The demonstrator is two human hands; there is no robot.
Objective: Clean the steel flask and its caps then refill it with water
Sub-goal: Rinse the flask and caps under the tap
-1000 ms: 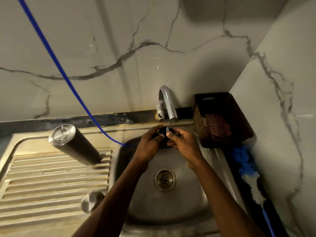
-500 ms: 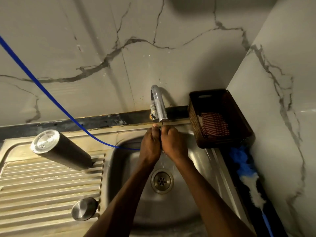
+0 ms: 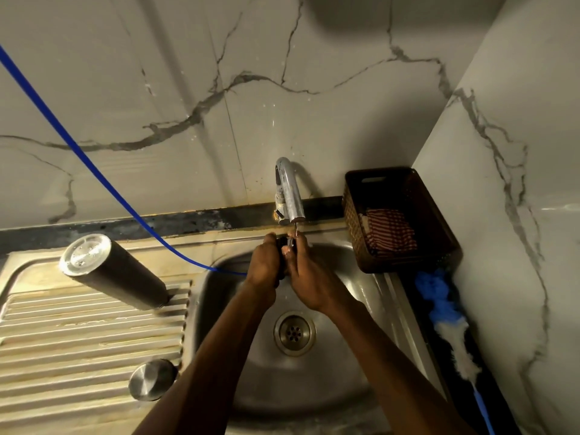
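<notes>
Marble walls (image 3: 188, 89) back steel sink (image 3: 361, 277); both hands (image 3: 282, 271) grip dark cap (image 3: 283, 246).

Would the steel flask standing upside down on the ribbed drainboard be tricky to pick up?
Probably a bit. The steel flask is tall and narrow on a ribbed drainboard, so a nudge might tip it. Droplets on its upturned base suggest it is wet, perhaps slippery.

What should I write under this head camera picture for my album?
Both hands, left hand and right hand, rinse a small black cap under the tap; upturned flask drains nearby.
</notes>
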